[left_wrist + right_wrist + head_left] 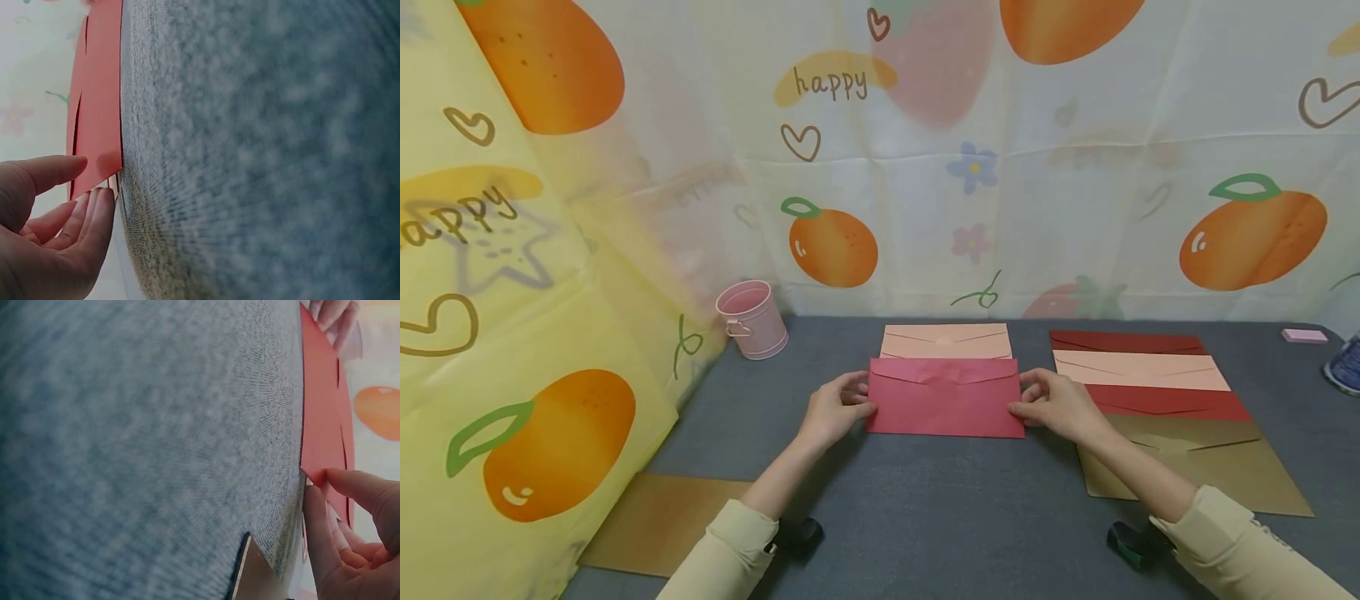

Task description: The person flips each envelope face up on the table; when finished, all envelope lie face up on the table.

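A pinkish-red envelope (946, 404) is held level at its two short ends, its flap edge facing the back. My left hand (838, 407) pinches the left end, thumb on top and fingers beneath, as the left wrist view also shows. At the other end my right hand (1060, 404) pinches it the same way, thumb over the near corner. Behind it, a pale pink envelope (946, 340) lies on the table, its near part covered by the red one. In the right wrist view the red envelope (322, 419) stretches between both hands.
To the right lie overlapping envelopes: dark red, pale pink, red, and a brown envelope (1210, 462) nearest. Another brown envelope (662, 517) lies at the front left, partly under the left forearm. A pink bucket (752, 321) stands back left. A small pink block (1304, 336) sits far right.
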Demonstrator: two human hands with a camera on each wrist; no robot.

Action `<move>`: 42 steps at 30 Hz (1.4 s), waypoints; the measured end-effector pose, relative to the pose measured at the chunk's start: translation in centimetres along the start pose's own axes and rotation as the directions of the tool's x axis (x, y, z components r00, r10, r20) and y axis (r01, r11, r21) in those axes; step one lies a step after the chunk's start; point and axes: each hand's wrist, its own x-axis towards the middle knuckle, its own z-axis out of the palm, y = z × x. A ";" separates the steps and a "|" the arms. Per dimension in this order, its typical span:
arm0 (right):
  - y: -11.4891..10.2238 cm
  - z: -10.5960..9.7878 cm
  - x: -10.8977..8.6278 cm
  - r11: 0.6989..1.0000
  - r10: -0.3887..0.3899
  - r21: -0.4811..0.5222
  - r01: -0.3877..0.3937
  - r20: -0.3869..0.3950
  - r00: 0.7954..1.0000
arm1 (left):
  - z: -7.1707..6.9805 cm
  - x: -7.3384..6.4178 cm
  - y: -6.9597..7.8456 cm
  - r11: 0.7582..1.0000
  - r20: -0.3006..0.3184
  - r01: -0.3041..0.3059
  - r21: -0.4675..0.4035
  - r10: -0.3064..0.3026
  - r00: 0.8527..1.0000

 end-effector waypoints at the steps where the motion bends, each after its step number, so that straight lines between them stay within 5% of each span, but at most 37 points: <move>1: 0.0 0.0 0.0 1.000 -0.002 -0.007 0.002 0.003 1.000 | 0.0 0.0 0.0 1.000 0.006 -0.009 0.011 0.009 1.000; 14: -0.1 0.1 0.0 0.990 -0.049 -0.132 0.050 0.010 0.999 | 0.2 -0.1 -0.5 0.984 0.090 -0.149 0.098 0.140 0.986; 37: 0.3 0.3 0.2 0.961 -0.146 -0.228 0.153 0.047 0.988 | 0.2 -0.6 0.1 0.935 0.143 -0.225 0.274 0.192 0.971; 42: 0.2 0.3 0.2 0.956 -0.154 -0.244 0.162 0.050 0.987 | 0.2 -0.8 0.3 0.915 0.182 -0.270 0.300 0.223 0.958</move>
